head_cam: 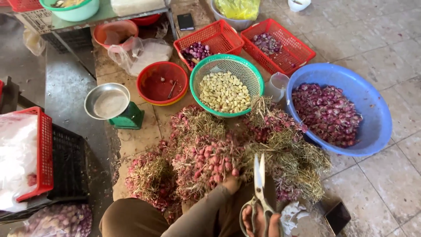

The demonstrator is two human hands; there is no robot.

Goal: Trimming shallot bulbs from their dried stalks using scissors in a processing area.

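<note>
My right hand (262,223) grips a pair of scissors (259,180) at the bottom of the view, blades pointing up and nearly together. My left hand (231,182), in a brown sleeve, reaches into a bunch of red shallots with dry roots and stalks (206,160) and holds it. More shallot bunches (280,145) lie heaped on the floor around it. A blue basin (377,127) at the right holds trimmed red shallots.
A green basket of peeled garlic (224,90), a red bowl (162,82), two red crates (280,44), a green scale with metal pan (109,103), a white cup (277,85), a dark phone (337,216), and a black and red crate (48,158) at left.
</note>
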